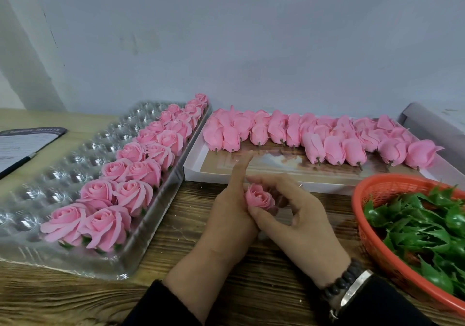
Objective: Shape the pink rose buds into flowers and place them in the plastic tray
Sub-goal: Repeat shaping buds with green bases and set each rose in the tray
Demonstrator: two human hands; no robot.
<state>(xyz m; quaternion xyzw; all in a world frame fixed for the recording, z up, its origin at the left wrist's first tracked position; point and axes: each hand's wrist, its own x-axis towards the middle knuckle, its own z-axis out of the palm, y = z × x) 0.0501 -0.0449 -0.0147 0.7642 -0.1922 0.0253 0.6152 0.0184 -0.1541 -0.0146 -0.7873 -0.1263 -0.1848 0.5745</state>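
Between both hands' fingers, the rose bud (259, 198) is pinched by left hand (230, 215) and right hand (299, 215), petals half-shaped; next, I'd say, more opening, then the plastic tray (83, 149).

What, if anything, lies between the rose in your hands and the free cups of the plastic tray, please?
Nothing visible on the table, but the two filled rows of finished roses sit between the held rose and the tray's empty cups, so it must pass over them.

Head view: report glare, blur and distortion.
Head view: glare speckles the empty cups of the tray; wide-angle bending curves the table edge and basket rim; far roses look soft; the hands and the bud they hold are fairly sharp.
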